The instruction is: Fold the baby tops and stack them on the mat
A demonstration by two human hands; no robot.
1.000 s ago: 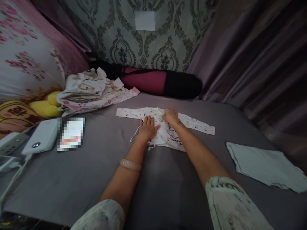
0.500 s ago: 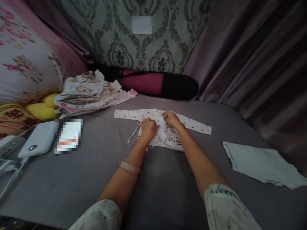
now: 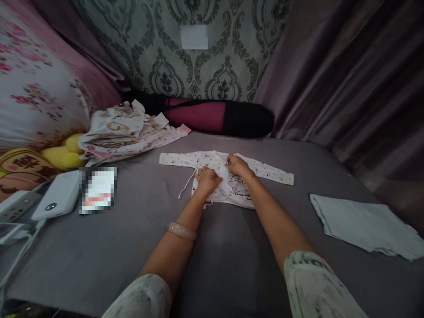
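Observation:
A small white baby shirt [image 3: 180, 160] with tiny prints, a cartoon drawing and lettering lies front up, its sleeves spread to both sides. Thin white tie strings [image 3: 186, 185] hang from its left side and lower edge. My left hand [image 3: 208, 180] bears on the left part of the shirt front, fingers curled on the cloth by the overlapping edge. Just below the neckline, my right hand [image 3: 237, 165] pinches the edge of the front panel between thumb and fingers. Exactly what each fingertip grips is partly hidden.
On the grey sheet [image 3: 145, 247] lie a folded pale cloth [image 3: 364, 223] at right and a pile of baby clothes [image 3: 115, 128] at back left. A white power bank [image 3: 58, 194] and a power strip [image 3: 20, 205] with cables sit left. A black and maroon bag [image 3: 198, 115] borders the wall.
The view has shifted slightly. Both hands stay at nearly the same places on the baby shirt, which lies as before.

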